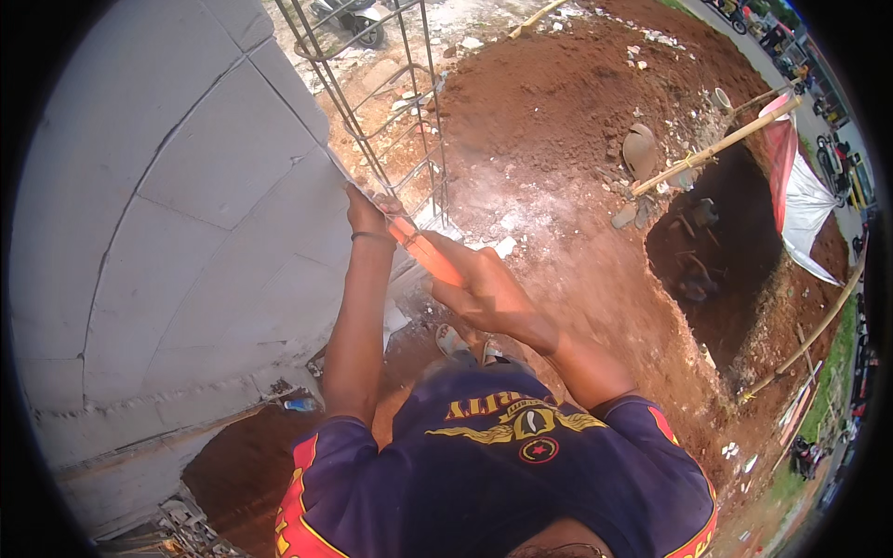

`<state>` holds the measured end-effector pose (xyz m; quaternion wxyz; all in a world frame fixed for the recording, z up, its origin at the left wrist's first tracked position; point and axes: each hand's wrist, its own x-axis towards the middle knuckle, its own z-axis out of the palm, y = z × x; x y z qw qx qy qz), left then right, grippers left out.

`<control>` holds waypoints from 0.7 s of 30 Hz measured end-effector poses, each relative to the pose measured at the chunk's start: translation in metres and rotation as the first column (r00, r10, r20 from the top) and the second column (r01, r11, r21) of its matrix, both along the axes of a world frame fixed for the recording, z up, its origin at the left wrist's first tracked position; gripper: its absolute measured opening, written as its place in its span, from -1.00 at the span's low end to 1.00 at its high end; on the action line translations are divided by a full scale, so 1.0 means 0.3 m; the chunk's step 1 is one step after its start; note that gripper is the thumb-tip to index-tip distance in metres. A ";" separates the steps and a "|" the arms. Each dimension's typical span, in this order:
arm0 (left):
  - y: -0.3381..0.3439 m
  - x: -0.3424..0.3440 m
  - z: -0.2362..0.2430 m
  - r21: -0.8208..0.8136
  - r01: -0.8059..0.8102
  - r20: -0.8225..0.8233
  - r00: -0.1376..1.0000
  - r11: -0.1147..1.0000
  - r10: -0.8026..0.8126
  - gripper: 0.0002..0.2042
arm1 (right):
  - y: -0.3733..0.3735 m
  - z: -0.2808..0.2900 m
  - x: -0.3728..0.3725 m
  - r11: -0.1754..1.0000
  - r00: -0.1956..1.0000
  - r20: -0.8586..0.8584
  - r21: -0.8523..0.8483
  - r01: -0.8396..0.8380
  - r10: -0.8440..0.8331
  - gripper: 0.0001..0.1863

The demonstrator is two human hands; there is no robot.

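Observation:
My right hand is closed around a long orange tool, whose exact kind I cannot tell. It slants up and left from my fist to the vertical edge of a grey block wall. At that edge my left hand is closed, its fingers by the tool's far end. What these fingers grip is partly hidden. A dark band circles my left wrist. Just beyond the wall's edge rises a steel rebar cage, close to my left fingers.
A deep pit opens in the red soil at right, with bamboo poles and a red-and-white sheet beside it. Another dug hole lies at lower left by the wall's base. White dust and rubble cover the ground ahead.

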<state>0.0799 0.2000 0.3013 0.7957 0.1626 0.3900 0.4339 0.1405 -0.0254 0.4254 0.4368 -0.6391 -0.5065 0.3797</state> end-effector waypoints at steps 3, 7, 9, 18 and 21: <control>-0.024 -0.001 -0.007 -0.111 0.025 -0.021 0.999 0.994 -0.028 -0.43 | -0.020 0.000 -0.001 0.998 0.998 -0.053 0.061 0.030 -0.027 -0.40; -0.026 -0.028 -0.026 -0.039 0.015 -0.067 0.998 0.999 -0.017 -0.37 | -0.023 0.002 -0.006 0.991 0.992 -0.128 0.127 0.035 -0.019 -0.40; -0.002 -0.038 -0.031 0.113 0.076 0.123 0.988 0.991 -0.090 -0.45 | 0.010 0.001 -0.003 0.996 0.997 -0.076 0.084 0.012 -0.005 -0.40; -0.133 -0.037 0.027 0.014 0.129 0.165 0.978 0.992 -0.129 -0.50 | 0.030 -0.042 0.036 0.977 0.978 -0.086 0.120 -0.179 0.190 -0.25; -0.190 -0.037 0.097 0.143 0.078 0.137 0.986 0.987 -0.098 -0.48 | 0.034 -0.060 0.024 0.729 0.948 -0.128 0.672 -0.134 0.292 -0.18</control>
